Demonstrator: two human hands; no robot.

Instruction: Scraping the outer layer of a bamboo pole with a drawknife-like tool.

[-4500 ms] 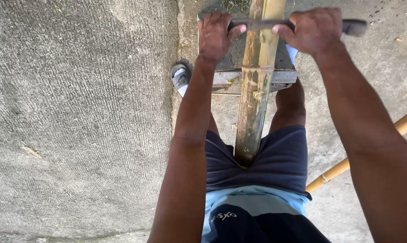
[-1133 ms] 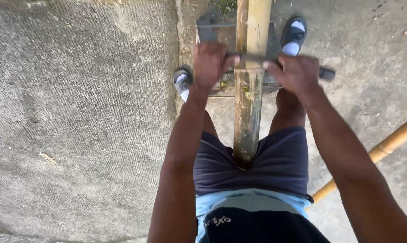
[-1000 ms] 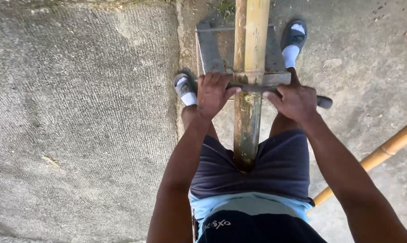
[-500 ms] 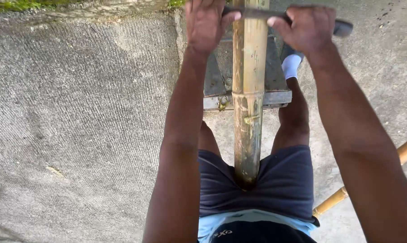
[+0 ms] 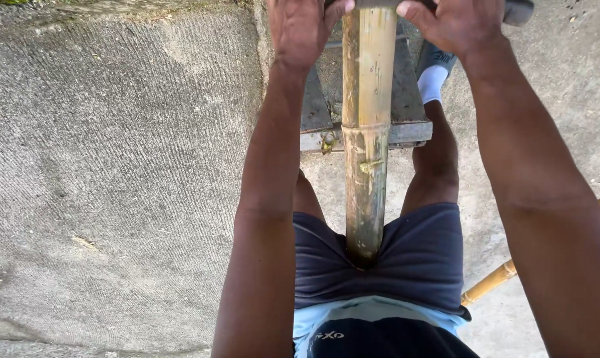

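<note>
— Grip? We find the left hand [image 5: 300, 30] and right hand [image 5: 456, 26] with fingers clamped on a dark metal two-handled blade [image 5: 515, 10] across the long yellow-green bamboo pole [image 5: 367, 126].

— The pole's position? Wedged between our thighs and resting on a grey wooden block [image 5: 406, 129], apparently for steadiness. We see no containers.

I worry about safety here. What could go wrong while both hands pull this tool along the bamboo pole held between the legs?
The dark two-handled tool is drawn toward the body, so a slip could hit the thighs. The left hand and right hand grip close beside the yellow-green bamboo pole; splinters could cut them.
</note>
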